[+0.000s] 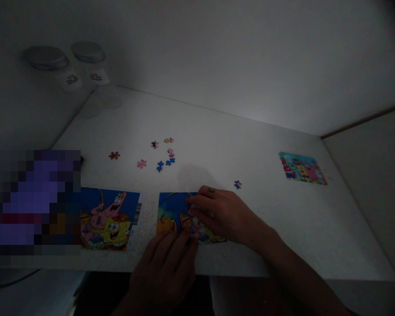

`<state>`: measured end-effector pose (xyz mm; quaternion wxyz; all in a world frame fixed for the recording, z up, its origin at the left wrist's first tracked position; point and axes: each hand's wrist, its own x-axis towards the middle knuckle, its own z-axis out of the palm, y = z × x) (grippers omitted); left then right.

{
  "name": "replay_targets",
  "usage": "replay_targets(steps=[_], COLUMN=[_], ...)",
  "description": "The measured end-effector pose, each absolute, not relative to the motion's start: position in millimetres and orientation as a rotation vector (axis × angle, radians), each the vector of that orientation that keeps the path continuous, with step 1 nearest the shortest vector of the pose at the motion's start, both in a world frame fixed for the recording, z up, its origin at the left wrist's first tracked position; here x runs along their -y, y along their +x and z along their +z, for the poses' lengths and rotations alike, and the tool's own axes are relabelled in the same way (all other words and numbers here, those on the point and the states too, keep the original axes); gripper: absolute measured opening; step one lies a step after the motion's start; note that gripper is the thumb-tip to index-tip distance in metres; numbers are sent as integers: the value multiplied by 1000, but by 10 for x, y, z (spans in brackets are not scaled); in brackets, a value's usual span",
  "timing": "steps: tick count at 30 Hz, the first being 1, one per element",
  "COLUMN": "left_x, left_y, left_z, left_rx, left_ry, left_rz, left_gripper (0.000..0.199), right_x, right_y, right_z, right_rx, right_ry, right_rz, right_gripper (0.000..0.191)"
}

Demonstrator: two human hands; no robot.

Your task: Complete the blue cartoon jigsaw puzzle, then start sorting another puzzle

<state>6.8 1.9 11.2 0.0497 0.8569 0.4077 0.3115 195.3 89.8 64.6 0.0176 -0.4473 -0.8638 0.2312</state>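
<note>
While the left hand (166, 259) lay at the near edge of the worktop (250, 145), its fingers were bent and close together, tips over the lower edge of the picture puzzle (174, 206). Puzzle was flat, right in front of the person: blue ground, cartoon figures. Right hand (228, 210) was over its right part, fingers curled, tips on it or just above. Couldn't tell if either hand pinched a piece; the hands hid it. Just left of the puzzle, apart from it: printed card (110, 219), barcode along its right edge, left end masked from view. Beyond the right hand, a blue piece (238, 184) sat alone. Further back, left of centre: seven loose pieces (141, 163), mostly pink and blue, the reddish one leftmost. Toward the right end, a second picture (303, 168) lay flat, askew. Far left corner: two clear jars (98, 76), upright, silvery lids, white labels.
</note>
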Motion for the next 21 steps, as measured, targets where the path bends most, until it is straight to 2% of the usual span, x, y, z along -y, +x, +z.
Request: replay_targets(steps=[21], left_x=[-6], left_y=[65], left_z=[77], left_rx=[-1251], left_ry=[2629], left_rz=[928], left_gripper=[23], right_x=[-876], right_y=[1921], right_z=[667], right_rx=[2642], right_ry=[-1447], right_rz=[824], right_gripper=[21])
